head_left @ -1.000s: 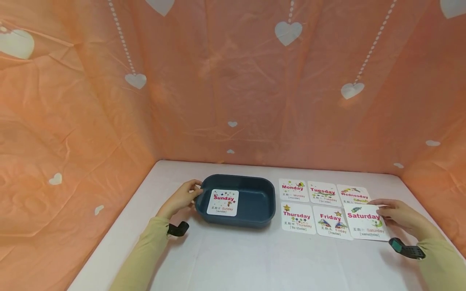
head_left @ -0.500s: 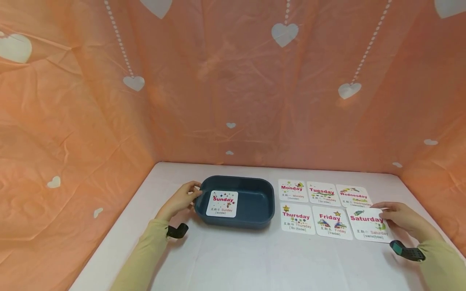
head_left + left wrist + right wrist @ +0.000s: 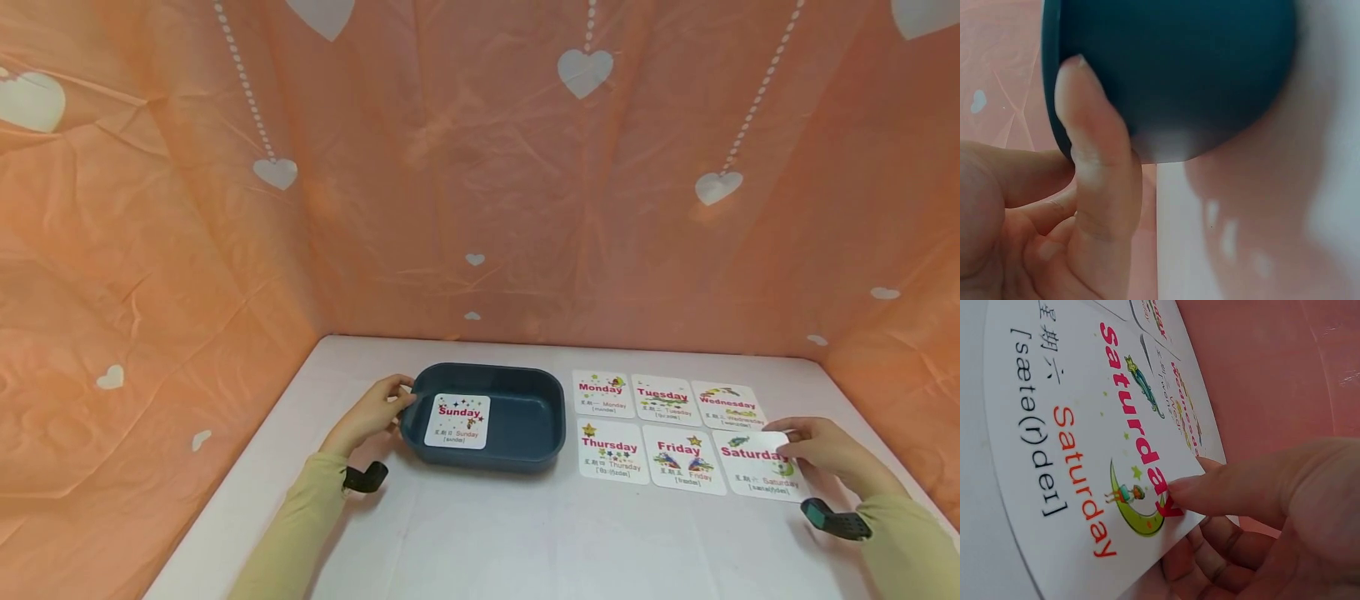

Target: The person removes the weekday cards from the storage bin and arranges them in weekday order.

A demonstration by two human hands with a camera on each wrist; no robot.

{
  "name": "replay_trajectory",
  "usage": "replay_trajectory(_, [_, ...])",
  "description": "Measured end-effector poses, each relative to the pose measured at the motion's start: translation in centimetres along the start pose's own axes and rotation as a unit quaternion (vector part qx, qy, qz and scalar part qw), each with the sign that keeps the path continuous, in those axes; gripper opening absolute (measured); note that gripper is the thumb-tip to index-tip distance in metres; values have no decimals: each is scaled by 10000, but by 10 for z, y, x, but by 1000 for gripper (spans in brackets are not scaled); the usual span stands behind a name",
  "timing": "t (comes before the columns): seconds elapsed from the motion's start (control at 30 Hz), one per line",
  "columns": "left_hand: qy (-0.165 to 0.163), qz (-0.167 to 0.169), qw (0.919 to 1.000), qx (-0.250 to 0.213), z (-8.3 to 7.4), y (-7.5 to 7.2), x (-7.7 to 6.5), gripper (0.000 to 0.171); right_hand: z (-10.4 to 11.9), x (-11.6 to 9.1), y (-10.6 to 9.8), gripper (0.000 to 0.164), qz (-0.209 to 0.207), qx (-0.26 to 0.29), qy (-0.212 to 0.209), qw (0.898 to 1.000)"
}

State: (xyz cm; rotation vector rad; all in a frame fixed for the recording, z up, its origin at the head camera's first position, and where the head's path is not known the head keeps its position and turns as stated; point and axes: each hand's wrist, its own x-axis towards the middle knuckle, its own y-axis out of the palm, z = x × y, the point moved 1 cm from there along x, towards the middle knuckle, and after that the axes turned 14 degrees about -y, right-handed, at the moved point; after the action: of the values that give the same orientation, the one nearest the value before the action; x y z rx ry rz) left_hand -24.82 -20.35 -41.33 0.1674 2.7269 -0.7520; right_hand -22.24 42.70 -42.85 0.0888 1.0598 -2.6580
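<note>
At the left end of a dark blue rectangular tray [image 3: 525, 462], my left hand [image 3: 375, 410] pinches the rim; the left wrist view has the tray wall [image 3: 1179, 75] between thumb and fingers. A white Sunday card [image 3: 457, 422] lies in the tray's left half. Over at the right, my right hand [image 3: 832, 450] pinches the upper right corner of the Saturday card [image 3: 757, 479]. In the right wrist view the thumb lies on the face of that card [image 3: 1085, 456], with fingers curled beneath it.
Left of Saturday lie the Friday card [image 3: 686, 462] and Thursday card [image 3: 612, 454]. Behind them run the Monday card [image 3: 603, 396], Tuesday card [image 3: 667, 400] and Wednesday card [image 3: 727, 404]. An orange curtain with hearts [image 3: 480, 208] encloses the white table [image 3: 525, 533].
My right hand has brought the Saturday card slightly nearer and down, into line beside Friday, and it overlaps Wednesday less. The left hand stays on the tray rim.
</note>
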Motion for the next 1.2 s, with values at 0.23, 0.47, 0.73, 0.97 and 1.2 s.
replay_trajectory(0.23, [-36, -3, 10000, -10, 0, 0, 0, 32, -2, 1, -2, 44, -53, -173, -95, 9998])
replay_trajectory(0.47, [-44, -28, 10000, -8, 1, 0, 1, 32, -3, 3, 0, 45, -141, -289, 38, 9995])
replay_trajectory(0.73, [-76, -21, 10000, -16, 1, 1, 0, 31, -13, 3, -1, 57, -336, -397, 231, 9984])
replay_trajectory(0.97, [-63, -25, 10000, -18, 1, 1, 1, 31, -11, 0, -2, 56, -412, -405, 318, 9978])
replay_trajectory(1.2, [134, -64, 9999, 41, 3, 0, 1, 32, -8, -1, -1, 45, -438, -321, 446, 9975])
